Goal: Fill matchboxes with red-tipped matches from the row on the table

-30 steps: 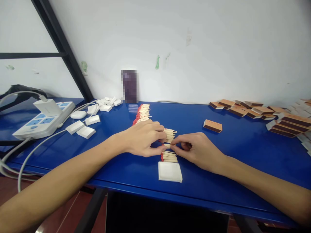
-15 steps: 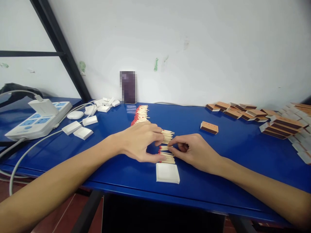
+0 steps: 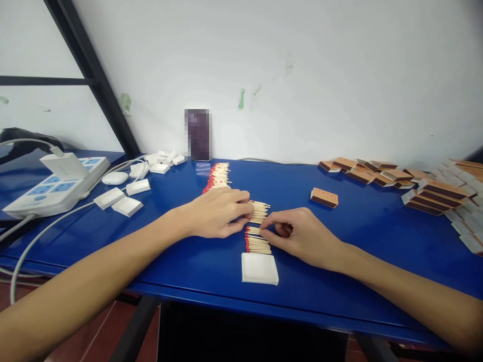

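1. Blue tabletop [image 3: 287, 186] runs up to a white wall [image 3: 302, 60], and lots of small things lie on it.
2. Your near matches [image 3: 258, 244] lie side by side just past the white tray [image 3: 259, 268], with their red heads to your left. Your middle matches [image 3: 259, 212] are a little farther away, across a small gap. The far matches [image 3: 220, 176] make a long, messy pile behind your left hand [image 3: 222, 213].
3. Half a second ago, your left thumb was over the near matches. Now it is up beside your left fingers, so the red heads in that row show again.
4. That means your right hand [image 3: 302, 231] is alone at the near matches, while your left hand is at the middle ones.
5. Your left hand is loosely bent, with its fingertips at the middle matches and its thumb close below. You can't see from here whether it grips any.
6. Your right thumb and pointer finger come together at the plain ends of the near matches. It is too small to see if they pinch one.
7. One orange matchbox [image 3: 324, 197] lies beyond your right hand, and a heap of matchboxes [image 3: 362, 171] lies farther back.
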{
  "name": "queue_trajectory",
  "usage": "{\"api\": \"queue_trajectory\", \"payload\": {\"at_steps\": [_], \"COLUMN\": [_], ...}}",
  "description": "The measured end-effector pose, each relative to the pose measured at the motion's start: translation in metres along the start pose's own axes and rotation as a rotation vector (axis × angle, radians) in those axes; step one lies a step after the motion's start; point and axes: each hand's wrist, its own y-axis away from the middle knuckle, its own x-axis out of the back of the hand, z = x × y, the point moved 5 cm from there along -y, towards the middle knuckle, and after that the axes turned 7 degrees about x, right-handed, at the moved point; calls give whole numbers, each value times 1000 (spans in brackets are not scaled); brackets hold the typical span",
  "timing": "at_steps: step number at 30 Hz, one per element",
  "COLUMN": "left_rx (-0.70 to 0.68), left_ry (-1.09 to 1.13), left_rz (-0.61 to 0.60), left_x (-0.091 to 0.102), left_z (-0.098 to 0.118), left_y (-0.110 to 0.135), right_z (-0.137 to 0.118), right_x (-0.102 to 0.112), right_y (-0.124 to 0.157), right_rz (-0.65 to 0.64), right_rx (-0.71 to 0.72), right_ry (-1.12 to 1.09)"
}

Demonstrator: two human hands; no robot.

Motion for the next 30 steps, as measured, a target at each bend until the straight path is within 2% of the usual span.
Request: {"api": "queue_trajectory", "payload": {"at_steps": [7,11,16,23,30], "left_rx": [7,-13,-47,-8,-26], "left_ry": [50,65,-10,-85,-69], "left_rz": [-26,0,22,33,73], "left_x": [-2,-1,-5,-11,-1], "left_z": [0,2,1,-6,-4], "left_y": [0,-3,-8,-14,-9], "right_z": [0,0,0,1,-1], "right_x": [0,-1,0,-1,0], "right_y": [-1,-1,-1,0,-1], "right_rz": [3,-3,5,-4,-18], "right_rx": [-10,-17,-10,-36,-31], "right_ry": [-14,-21,-4,-2,-42]}}
